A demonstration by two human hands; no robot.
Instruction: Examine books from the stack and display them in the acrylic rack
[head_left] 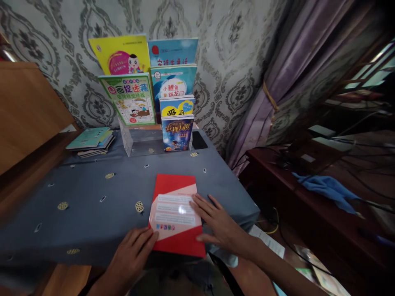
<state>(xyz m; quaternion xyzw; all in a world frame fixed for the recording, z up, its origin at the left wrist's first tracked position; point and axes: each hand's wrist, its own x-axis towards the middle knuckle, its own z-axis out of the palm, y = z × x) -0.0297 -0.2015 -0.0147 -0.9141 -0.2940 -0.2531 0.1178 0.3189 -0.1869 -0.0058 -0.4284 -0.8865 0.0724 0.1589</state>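
A red book (176,213) with a pale panel on its cover lies flat near the front edge of the grey tablecloth (92,197). My left hand (131,255) rests at the book's lower left corner, fingers stretched and touching its edge. My right hand (216,224) lies flat on the book's right side, fingers spread over the cover. Neither hand grips it.
A clear tiered stand (138,142) at the table's back holds several children's books (154,82) against the patterned wall. A stack of thin books (91,142) lies at the back left, a dark phone (199,140) beside the stand. A purple curtain (277,90) and a blue cloth (328,189) are on the right.
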